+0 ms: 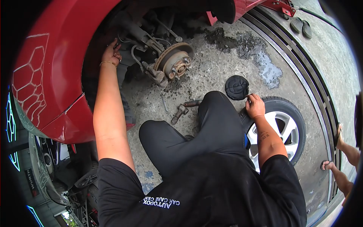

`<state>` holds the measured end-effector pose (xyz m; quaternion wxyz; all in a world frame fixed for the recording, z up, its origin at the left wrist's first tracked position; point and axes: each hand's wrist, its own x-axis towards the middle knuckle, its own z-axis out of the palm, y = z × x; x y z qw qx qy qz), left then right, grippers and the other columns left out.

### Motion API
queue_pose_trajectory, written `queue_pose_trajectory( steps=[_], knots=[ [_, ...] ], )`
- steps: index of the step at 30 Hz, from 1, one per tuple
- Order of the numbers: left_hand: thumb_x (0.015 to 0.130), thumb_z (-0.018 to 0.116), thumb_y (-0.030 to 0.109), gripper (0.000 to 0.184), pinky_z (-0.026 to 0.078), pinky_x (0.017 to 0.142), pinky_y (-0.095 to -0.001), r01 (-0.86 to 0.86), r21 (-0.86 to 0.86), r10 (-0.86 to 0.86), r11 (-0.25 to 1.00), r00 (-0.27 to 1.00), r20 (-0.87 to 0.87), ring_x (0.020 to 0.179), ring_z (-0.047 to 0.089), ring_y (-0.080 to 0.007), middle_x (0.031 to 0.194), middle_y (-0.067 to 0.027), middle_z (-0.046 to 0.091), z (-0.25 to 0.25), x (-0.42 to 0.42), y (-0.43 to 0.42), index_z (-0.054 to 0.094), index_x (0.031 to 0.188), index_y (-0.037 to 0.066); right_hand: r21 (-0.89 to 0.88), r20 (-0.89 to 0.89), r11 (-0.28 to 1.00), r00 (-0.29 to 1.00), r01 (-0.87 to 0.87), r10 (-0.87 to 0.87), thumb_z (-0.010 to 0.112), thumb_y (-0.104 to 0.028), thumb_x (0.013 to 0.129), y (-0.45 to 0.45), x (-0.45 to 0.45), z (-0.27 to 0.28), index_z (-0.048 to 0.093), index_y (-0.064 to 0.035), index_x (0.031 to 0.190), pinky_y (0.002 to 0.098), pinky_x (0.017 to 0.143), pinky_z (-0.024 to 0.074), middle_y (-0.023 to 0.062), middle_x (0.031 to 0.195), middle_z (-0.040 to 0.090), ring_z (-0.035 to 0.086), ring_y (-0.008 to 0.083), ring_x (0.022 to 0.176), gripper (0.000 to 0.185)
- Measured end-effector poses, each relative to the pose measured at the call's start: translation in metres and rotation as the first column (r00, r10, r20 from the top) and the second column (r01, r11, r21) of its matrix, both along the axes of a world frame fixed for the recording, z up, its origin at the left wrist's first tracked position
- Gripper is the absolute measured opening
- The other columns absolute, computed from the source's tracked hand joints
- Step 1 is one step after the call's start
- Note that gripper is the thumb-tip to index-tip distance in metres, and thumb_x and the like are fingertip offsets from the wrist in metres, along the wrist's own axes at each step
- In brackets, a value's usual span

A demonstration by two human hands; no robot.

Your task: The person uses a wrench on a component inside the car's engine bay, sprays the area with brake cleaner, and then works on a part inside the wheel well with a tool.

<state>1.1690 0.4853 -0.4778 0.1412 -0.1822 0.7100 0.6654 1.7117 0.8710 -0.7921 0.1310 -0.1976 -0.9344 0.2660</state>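
My left hand (111, 53) reaches into the wheel well of the red car (72, 72), its fingers curled. Whether something small sits in them I cannot make out. Close by are a curved hose (134, 55) and the suspension strut (140, 36). The rusty brake disc (174, 56) with its studded hub (180, 68) is bare, to the right of that hand. My right hand (255, 106) is closed at the edge of a round black cap (237, 87), beside the tyre of a removed wheel (291, 121).
A wrench (165, 103) and a rusty hammer-like tool (179, 113) lie on the concrete before my knees. A metal floor rail (302, 64) curves along the right. Slippers (301, 27) lie beyond it, near a red jack (280, 6). Another person's feet (328, 165) are at right.
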Motion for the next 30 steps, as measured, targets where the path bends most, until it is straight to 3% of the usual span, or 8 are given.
queue_pose_trajectory(
  steps=[5, 10, 14, 16, 30],
  knots=[
    [0.094, 0.079, 0.034, 0.02, 0.028, 0.048, -0.0252, 0.006, -0.016, -0.006, 1.0, 1.0, 0.013, 0.043, 0.03, -0.0067, 0.099, 0.0018, 0.072, -0.001, -0.003, 0.0, 0.07, 0.111, 0.028, 0.007, 0.0, 1.0, 1.0, 0.003, -0.003, 0.067, -0.011, 0.087, -0.001, 0.0, 0.0, 0.073, -0.0108, 0.102, 0.0429, 0.085, 0.0557, 0.0082, 0.099, 0.07, 0.068, 0.0316, 0.098, 0.016],
    [0.091, 0.082, 0.035, 0.025, 0.028, 0.047, -0.0255, 0.013, -0.009, -0.013, 1.0, 1.0, 0.004, 0.042, 0.03, -0.0072, 0.094, 0.0017, 0.072, -0.001, -0.001, 0.001, 0.063, 0.1, 0.021, 0.016, 0.001, 1.0, 1.0, 0.006, -0.006, 0.067, -0.01, 0.087, 0.0, 0.0, -0.001, 0.073, -0.0107, 0.101, 0.0429, 0.084, 0.056, 0.0079, 0.097, 0.069, 0.068, 0.0313, 0.096, 0.016],
    [0.09, 0.083, 0.035, 0.029, 0.028, 0.047, -0.0253, 0.006, -0.027, -0.006, 1.0, 1.0, -0.001, 0.042, 0.03, -0.0073, 0.096, 0.0018, 0.072, 0.0, 0.001, 0.002, 0.061, 0.102, 0.021, 0.024, -0.024, 1.0, 1.0, 0.002, -0.001, 0.067, -0.01, 0.086, 0.0, 0.0, -0.002, 0.073, -0.0107, 0.101, 0.0428, 0.084, 0.056, 0.0079, 0.097, 0.069, 0.068, 0.031, 0.096, 0.016],
    [0.09, 0.084, 0.031, 0.023, 0.028, 0.048, -0.0233, -0.019, 0.005, 0.019, 1.0, 1.0, 0.016, 0.044, 0.03, -0.0063, 0.098, 0.0014, 0.07, -0.003, -0.004, 0.0, 0.071, 0.108, 0.028, 0.027, -0.027, 1.0, 1.0, 0.001, -0.001, 0.067, -0.01, 0.086, 0.0, 0.0, -0.001, 0.073, -0.0106, 0.101, 0.0428, 0.084, 0.0561, 0.0079, 0.097, 0.069, 0.068, 0.031, 0.095, 0.016],
    [0.091, 0.083, 0.034, 0.022, 0.028, 0.048, -0.0237, 0.009, -0.007, -0.009, 1.0, 1.0, -0.006, 0.044, 0.03, -0.0057, 0.094, 0.0035, 0.069, -0.002, -0.001, 0.001, 0.072, 0.11, 0.031, -0.011, 0.027, 1.0, 1.0, 0.002, -0.001, 0.067, -0.013, 0.084, 0.001, 0.002, -0.006, 0.072, -0.0103, 0.104, 0.0426, 0.091, 0.0549, 0.0087, 0.101, 0.068, 0.067, 0.0313, 0.104, 0.021]
  ],
)
